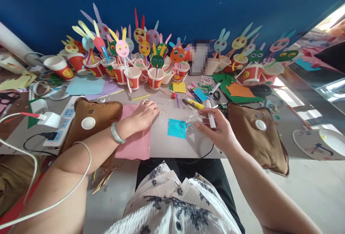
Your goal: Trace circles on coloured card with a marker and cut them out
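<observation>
My left hand (147,114) rests palm down on the table, beside the pink paper (134,144). It holds nothing and its fingers lie loosely outstretched. My right hand (222,128) grips a white marker (211,116) held nearly upright. A clear plastic piece, perhaps a small cup, (195,117) is also at its fingertips; I cannot make out its exact kind. Just left of that hand lies a small blue paper square (176,133) with a round outline on it.
Paper cups (132,77) with paper rabbit-face sticks line the back. A brown cushion (93,115) lies left, another (254,140) right. Between them are a yellow marker (195,104), yellow paper (179,87) and scraps. A power strip (63,126) with cables stands left; one white cable crosses my left arm.
</observation>
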A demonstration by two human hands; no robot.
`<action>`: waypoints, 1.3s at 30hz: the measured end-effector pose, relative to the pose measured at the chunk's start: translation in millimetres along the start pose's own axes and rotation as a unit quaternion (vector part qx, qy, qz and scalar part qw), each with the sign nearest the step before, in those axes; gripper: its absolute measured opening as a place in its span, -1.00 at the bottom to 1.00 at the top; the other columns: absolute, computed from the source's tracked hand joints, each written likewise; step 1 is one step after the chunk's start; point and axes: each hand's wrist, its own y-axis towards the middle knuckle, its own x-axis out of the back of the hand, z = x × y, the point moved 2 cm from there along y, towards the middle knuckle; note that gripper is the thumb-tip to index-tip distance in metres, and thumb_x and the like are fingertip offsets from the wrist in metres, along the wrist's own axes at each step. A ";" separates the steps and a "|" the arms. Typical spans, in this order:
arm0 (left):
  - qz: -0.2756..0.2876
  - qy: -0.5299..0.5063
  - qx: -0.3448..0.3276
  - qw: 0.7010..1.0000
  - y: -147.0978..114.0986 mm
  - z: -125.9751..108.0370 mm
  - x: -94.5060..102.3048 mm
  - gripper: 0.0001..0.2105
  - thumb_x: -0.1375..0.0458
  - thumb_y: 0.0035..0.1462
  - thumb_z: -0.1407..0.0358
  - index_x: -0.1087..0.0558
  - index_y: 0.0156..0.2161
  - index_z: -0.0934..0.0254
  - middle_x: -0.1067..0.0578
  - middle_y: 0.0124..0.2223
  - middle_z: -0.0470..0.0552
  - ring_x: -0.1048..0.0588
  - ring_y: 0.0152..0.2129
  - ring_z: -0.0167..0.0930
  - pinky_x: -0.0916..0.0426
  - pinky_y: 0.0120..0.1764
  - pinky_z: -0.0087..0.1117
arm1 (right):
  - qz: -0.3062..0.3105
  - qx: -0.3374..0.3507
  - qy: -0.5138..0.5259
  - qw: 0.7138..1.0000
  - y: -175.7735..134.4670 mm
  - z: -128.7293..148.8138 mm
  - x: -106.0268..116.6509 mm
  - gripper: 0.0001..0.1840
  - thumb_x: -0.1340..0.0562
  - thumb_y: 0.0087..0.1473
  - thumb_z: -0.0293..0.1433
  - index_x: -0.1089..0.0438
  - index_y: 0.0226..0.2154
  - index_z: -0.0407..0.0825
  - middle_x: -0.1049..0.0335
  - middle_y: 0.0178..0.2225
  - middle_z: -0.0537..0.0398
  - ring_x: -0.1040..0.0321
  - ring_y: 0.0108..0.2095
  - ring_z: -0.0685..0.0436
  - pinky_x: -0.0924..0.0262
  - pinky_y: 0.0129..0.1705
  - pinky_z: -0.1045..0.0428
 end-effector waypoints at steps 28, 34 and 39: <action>0.059 0.070 -0.003 0.996 -6.7 27.0 13.6 -0.67 0.08 0.11 0.66 -0.40 -0.11 0.38 -0.48 -0.06 0.24 -0.48 -0.10 -0.17 -0.28 0.07 -0.11 | 0.078 0.202 -0.268 0.939 63.7 10.4 -76.2 -0.53 -0.29 0.13 -0.24 -0.33 0.07 -0.05 -0.53 -0.05 -0.23 -0.41 0.00 -0.46 -0.24 0.02 -0.28; 0.074 0.046 0.062 0.994 -9.3 32.2 21.0 -0.74 0.08 0.17 0.57 -0.40 -0.16 0.33 -0.52 -0.13 0.19 -0.48 -0.11 -0.17 -0.29 -0.01 -0.12 | 0.014 0.205 -0.179 0.962 69.5 3.6 -64.6 -0.54 -0.28 0.17 -0.17 -0.32 0.07 0.03 -0.53 -0.05 -0.14 -0.45 -0.03 -0.40 -0.31 0.00 -0.25; 0.093 0.009 0.069 0.993 -18.1 41.2 40.3 -0.62 0.06 -0.01 0.63 -0.46 -0.18 0.26 -0.54 -0.21 0.04 -0.48 -0.15 -0.26 -0.21 0.12 -0.11 | -0.020 0.201 -0.150 0.968 73.2 0.2 -58.5 -0.57 -0.29 0.13 -0.24 -0.33 0.06 0.05 -0.55 -0.03 -0.13 -0.47 -0.01 -0.40 -0.34 -0.01 -0.25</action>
